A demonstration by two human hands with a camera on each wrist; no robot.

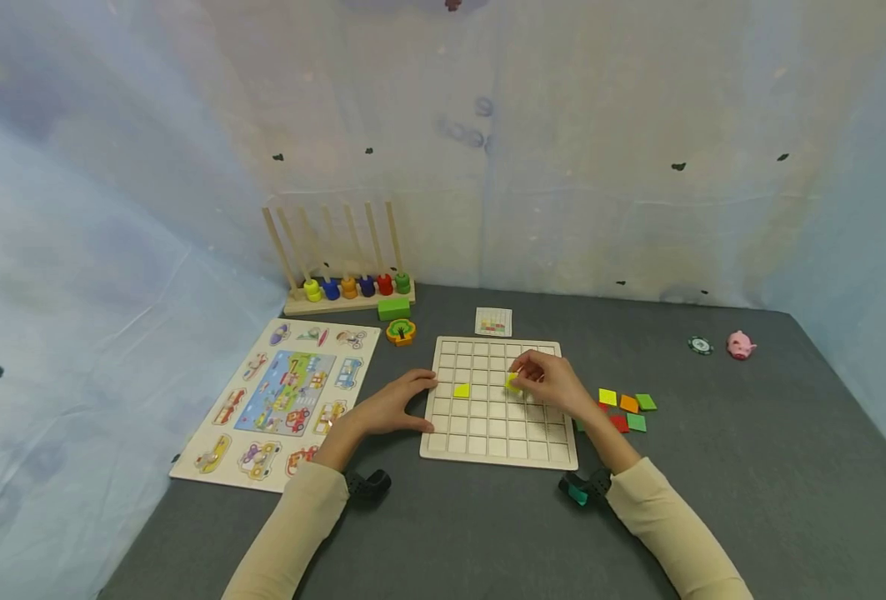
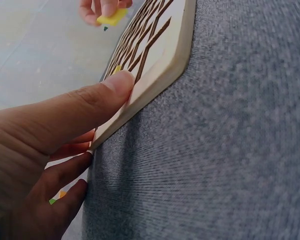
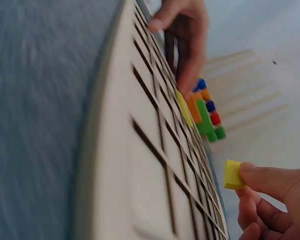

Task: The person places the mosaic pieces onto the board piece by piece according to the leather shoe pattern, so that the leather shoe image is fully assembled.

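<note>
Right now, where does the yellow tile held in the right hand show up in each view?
Head: yellow tile just right of centre, slightly below mid-height, in the right hand.
Left wrist: near the top edge, left of centre.
Right wrist: right of centre, below mid-height.
Shared landmark: the wooden grid board, visible in all three.

The dark grey desk (image 1: 758, 467) has a kinda creased, blotchy blue-and-beige backdrop (image 1: 578, 108) running along its far edge and down its left and right edges, dotted with little dark marks (image 1: 678, 167).
</note>
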